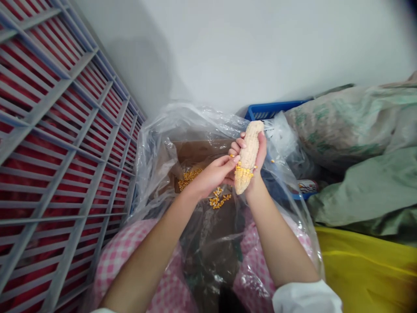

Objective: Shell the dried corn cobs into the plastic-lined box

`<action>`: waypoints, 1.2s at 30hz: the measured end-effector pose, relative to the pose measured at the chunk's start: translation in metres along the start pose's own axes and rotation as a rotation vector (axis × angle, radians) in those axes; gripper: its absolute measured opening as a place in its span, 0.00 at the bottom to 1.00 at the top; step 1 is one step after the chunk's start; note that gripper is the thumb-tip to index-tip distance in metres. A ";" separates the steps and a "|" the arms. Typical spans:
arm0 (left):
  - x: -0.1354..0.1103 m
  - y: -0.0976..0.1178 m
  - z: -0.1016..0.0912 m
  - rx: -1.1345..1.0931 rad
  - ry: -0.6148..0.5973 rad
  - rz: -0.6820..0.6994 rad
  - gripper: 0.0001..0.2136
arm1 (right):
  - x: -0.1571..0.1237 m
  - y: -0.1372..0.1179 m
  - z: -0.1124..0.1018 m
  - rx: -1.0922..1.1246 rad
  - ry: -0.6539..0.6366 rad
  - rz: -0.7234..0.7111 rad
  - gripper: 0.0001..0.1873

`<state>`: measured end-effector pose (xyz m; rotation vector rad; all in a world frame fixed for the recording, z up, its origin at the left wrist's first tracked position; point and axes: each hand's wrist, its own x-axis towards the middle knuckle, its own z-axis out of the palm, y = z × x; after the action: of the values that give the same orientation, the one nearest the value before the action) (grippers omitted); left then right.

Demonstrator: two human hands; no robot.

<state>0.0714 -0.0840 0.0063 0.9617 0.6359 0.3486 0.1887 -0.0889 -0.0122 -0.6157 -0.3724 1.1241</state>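
Observation:
My right hand [257, 152] is wrapped round a corn cob [248, 153], held upright over a clear plastic bag [202, 130]. The cob is mostly stripped, with a band of yellow kernels [243, 174] left near its lower end. My left hand [211, 176] presses its thumb and fingers against that band. Loose kernels [189, 177] lie in the cardboard box [198, 152] lined by the bag, and a few more kernels [220, 201] are falling or resting just below my hands.
A grey metal grid with red behind it [61, 143] rises on the left. A blue plastic crate [270, 109] stands behind the bag. Large green woven sacks [358, 143] pile on the right, with a yellow sheet [368, 265] below them. Pink checked fabric [127, 252] covers my lap.

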 end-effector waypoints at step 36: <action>0.014 0.002 -0.034 0.667 0.468 0.356 0.16 | -0.010 0.019 0.017 -0.544 0.263 -0.199 0.17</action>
<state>0.0605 -0.0532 -0.0107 1.6641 1.0431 0.7148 0.1613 -0.0878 -0.0109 -1.1651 -0.5043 0.7340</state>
